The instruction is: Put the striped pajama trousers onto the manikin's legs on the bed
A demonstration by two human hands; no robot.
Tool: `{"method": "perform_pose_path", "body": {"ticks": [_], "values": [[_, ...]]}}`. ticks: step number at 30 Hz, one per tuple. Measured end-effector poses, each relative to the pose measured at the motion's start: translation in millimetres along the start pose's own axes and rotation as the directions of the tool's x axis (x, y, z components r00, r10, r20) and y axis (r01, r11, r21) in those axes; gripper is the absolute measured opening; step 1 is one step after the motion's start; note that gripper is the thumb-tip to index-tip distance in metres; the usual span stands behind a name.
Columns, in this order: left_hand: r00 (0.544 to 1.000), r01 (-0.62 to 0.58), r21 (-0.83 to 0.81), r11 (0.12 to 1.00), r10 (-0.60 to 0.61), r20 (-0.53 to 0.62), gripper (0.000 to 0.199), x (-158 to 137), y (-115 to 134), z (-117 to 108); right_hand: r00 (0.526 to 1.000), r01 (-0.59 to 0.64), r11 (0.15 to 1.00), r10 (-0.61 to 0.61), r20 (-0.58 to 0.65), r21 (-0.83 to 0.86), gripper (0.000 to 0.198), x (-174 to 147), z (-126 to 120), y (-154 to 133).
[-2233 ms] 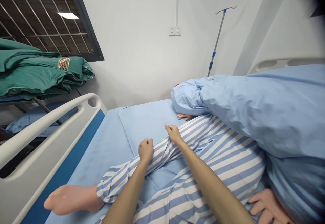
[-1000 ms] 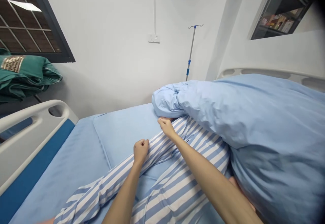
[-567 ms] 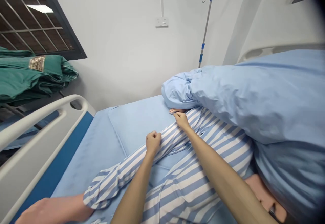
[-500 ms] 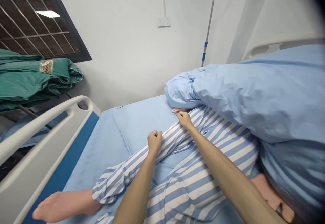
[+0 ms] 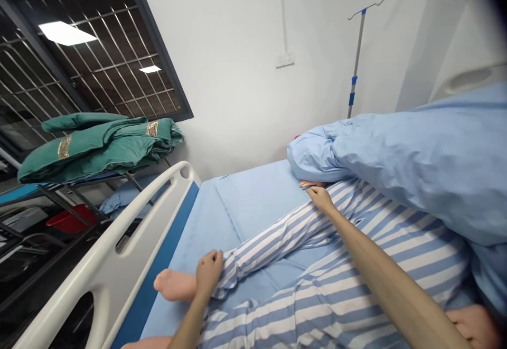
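Observation:
A figure in blue-and-white striped trousers [image 5: 285, 233] lies on the bed. My left hand [image 5: 209, 271] is closed at the trouser cuff by the ankle, beside the bare foot [image 5: 176, 284]. Higher up the same leg, my right hand [image 5: 320, 199] has its fingers curled on the far edge of the striped cloth. Fingertips of the lying figure's hand [image 5: 311, 184] show just beyond it, under a blue quilt [image 5: 396, 164]. The undersides of both my hands are hidden.
A white bed end board [image 5: 114, 248] rises at the left. Behind it, green folded bedding [image 5: 106, 145] lies on a metal frame below a barred window [image 5: 119, 58]. A drip stand [image 5: 358, 53] is by the wall. A red basin [image 5: 73, 218] is low at the left.
My left hand has moved down the leg from about the knee to the ankle. My right hand stays at the thigh. The view has swung left, showing more window and bedding.

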State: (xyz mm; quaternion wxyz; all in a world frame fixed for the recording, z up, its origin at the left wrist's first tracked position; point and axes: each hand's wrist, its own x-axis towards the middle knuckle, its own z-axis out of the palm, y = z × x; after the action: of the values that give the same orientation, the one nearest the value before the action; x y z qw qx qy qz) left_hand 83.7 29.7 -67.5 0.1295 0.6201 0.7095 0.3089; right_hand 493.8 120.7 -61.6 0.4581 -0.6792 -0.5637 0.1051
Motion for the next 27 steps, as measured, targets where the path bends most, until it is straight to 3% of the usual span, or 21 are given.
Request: {"method": "perform_pose_path", "body": {"ticks": [4,8,11,14,18,20,23,27], "values": [[0.992,0.119,0.154,0.981,-0.113,-0.047,0.028,-3.4,5.6,18.4,0.988,0.031,0.992,-0.011,0.155,-0.124,0.029,-18.6,-1.7,-23.8],[0.999,0.041,0.084,0.996,-0.041,-0.002,0.03,-2.8,-0.2,19.5,0.977,0.092,0.985,-0.061,0.203,-0.149,0.031,-72.3,20.3,-54.6],[0.999,0.03,0.036,0.999,-0.03,0.015,0.03,-3.7,-6.0,15.6,0.944,0.122,0.992,-0.118,0.309,0.005,0.032,-124.7,44.2,-90.0],[0.999,0.029,-0.026,0.999,-0.028,0.029,0.027,-4.4,-9.3,11.8,0.903,0.132,0.973,-0.198,0.382,0.192,0.033,-171.3,60.6,-144.3],[0.994,-0.043,-0.246,0.968,0.066,0.083,0.023,-1.5,-14.1,5.1,0.873,0.11,0.921,-0.269,0.407,0.374,0.034,-213.0,73.5,-221.2],[0.989,-0.06,-0.334,0.941,0.102,0.111,0.023,-0.2,-17.0,1.0,0.871,0.094,0.893,-0.287,0.398,0.439,0.033,-228.7,83.2,-242.9],[0.983,-0.053,-0.379,0.924,0.116,0.145,0.023,-4.0,-23.2,-4.4,0.874,0.053,0.889,-0.261,0.409,0.454,0.033,-251.2,104.9,-243.6],[0.978,0.001,-0.418,0.908,0.086,0.189,0.022,-19.7,-37.3,-10.4,0.899,0.022,0.937,-0.171,0.402,0.349,0.033,-272.9,130.3,-218.1]]}}
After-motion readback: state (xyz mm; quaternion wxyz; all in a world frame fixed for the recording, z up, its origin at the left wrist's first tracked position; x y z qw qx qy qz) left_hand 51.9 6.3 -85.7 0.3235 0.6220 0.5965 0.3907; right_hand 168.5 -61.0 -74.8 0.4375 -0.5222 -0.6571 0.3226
